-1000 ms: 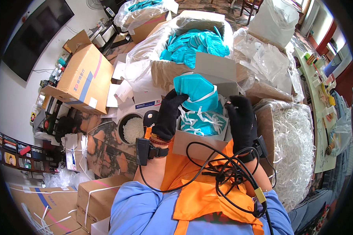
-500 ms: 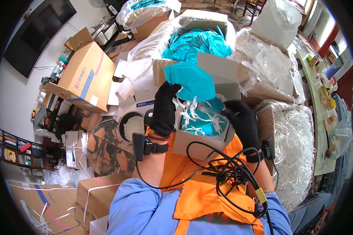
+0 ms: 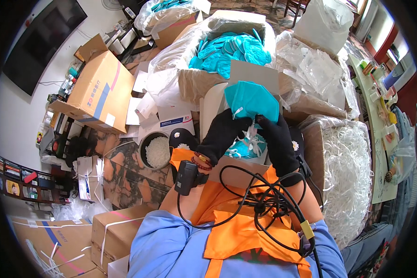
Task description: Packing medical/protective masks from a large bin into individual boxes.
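Observation:
Black gloves cover both my hands. A turquoise folded face mask (image 3: 254, 99) is held up between them over an open carton (image 3: 238, 172). My left hand (image 3: 223, 134) is closed on the mask's lower left edge. Beside it my right hand (image 3: 279, 143) pinches the lower right part, where white straps gather near the fingertips. Inside the carton lie more turquoise masks (image 3: 236, 149) with white straps, partly hidden by my hands. The carton's grey flap (image 3: 255, 69) stands up behind the held mask.
Beyond the carton, a plastic-lined box holds a heap of turquoise mask pieces (image 3: 229, 48). A box of white straps (image 3: 347, 171) stands at the right, a round bin of white bits (image 3: 157, 152) at the left. Black cables (image 3: 268, 199) cross my lap.
The mask has moved right and slightly down. My right hand has come up from the carton's right side and taken hold of it alongside my left hand.

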Available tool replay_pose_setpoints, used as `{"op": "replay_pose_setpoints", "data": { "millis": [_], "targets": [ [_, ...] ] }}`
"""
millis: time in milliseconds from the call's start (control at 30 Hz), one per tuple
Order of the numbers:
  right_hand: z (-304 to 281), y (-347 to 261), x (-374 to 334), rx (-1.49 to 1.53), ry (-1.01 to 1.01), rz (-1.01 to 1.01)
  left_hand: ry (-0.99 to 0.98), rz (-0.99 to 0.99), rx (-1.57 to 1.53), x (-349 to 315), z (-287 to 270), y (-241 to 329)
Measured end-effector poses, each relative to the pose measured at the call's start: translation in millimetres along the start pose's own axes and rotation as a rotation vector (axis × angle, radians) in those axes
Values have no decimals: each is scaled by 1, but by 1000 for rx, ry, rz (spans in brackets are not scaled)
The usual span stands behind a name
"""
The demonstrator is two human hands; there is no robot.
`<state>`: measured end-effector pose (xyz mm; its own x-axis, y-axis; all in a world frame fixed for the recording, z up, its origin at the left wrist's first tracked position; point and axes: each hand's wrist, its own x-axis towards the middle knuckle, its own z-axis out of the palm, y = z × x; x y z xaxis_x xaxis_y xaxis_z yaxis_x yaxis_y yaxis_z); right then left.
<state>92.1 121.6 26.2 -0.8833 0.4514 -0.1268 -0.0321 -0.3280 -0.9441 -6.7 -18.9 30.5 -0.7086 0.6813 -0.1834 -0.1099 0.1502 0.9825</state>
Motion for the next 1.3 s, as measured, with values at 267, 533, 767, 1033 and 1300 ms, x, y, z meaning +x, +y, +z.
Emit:
{"op": "replay_pose_setpoints", "data": {
  "millis": [267, 533, 767, 1033, 1300],
  "targets": [
    [-5, -4, -9, -182, -255, 318, 232, 100, -90, 14, -5, -41],
    [-42, -1, 8, -255, 142, -163, 249, 250, 127, 10, -14, -41],
    [-11, 19, 6, -451, 109, -307, 225, 100, 9, -1, 7, -15],
    [-50, -18, 20, -155, 342, -256, 259, 66, -391, -4, -8, -17],
    [6, -28, 10, -125, 59, -205, 238, 140, -95, -2, 5, -15]
  ]
}}
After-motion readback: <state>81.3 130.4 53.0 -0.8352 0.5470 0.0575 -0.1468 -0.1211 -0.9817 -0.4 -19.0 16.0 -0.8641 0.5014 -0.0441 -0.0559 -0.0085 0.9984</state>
